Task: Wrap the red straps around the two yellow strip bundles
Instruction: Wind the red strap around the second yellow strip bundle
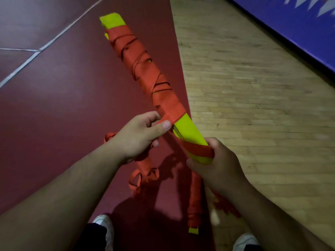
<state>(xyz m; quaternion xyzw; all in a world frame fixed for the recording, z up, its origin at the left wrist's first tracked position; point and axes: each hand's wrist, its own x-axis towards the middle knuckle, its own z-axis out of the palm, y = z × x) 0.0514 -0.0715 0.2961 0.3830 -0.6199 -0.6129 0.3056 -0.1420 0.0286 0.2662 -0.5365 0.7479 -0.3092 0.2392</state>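
Note:
A long yellow strip bundle point(188, 132) is held in the air, most of its length wound with red strap point(143, 69); yellow shows at the far tip and near my hands. My left hand point(140, 135) pinches the red strap at the edge of the wrapped part, and loose strap point(143, 171) hangs in loops below it. My right hand point(217, 163) grips the near end of the bundle, where one red turn crosses the yellow. A second bundle point(194, 205), wrapped in red with a yellow end, lies on the floor below.
I stand on a dark red floor point(54, 115) with white lines; wooden flooring point(253, 96) lies to the right. A blue mat or board point(299, 28) borders the top right. My white shoes point(105, 225) are at the bottom edge.

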